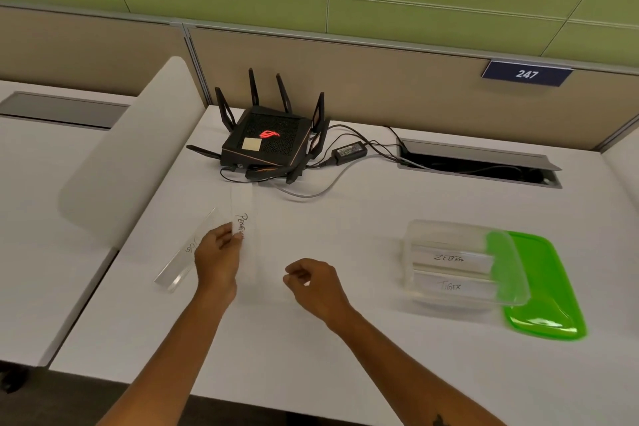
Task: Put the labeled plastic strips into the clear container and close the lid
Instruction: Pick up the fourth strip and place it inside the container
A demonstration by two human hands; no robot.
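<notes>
My left hand [218, 256] pinches a clear plastic strip labelled PENGUIN [242, 214], which points away from me toward the router. A second clear strip [186, 251] with a handwritten label lies on the white desk just left of that hand. My right hand [313, 282] hovers loosely curled over the desk, holding nothing. The clear container [463, 263] stands open at the right with two strips inside, marked ZEBRA [449, 258] and TIGER [451, 286]. Its green lid [544, 287] lies flat on the desk, partly under the container's right side.
A black router [268, 140] with antennas sits at the back of the desk, with a power brick [351, 150] and cables running to a cable hatch [480, 162]. A white divider panel [138, 156] rises at the left. The desk's front edge is close to me.
</notes>
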